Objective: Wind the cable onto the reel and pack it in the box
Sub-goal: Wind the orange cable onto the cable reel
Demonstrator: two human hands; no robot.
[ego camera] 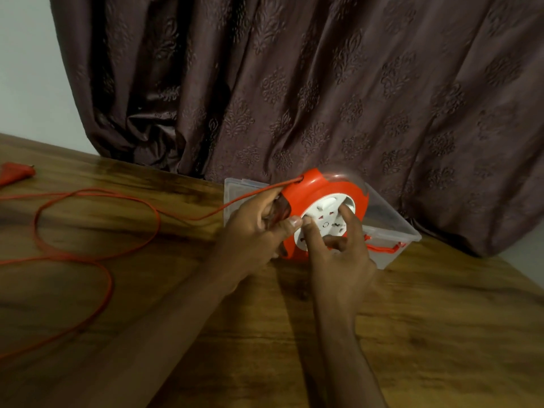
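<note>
Left hand [259, 228] gripped orange reel [329, 207] at its 9 o'clock edge. Right hand [338, 248], fingers curled, pressed white hub. Reel stood upright before clear box [391, 231]. Cable [97, 228] trailed toward 9 o'clock in loose loops over table [265, 334]; plug [14, 173] far left.

Head view, close, down over table [265, 334]
</note>
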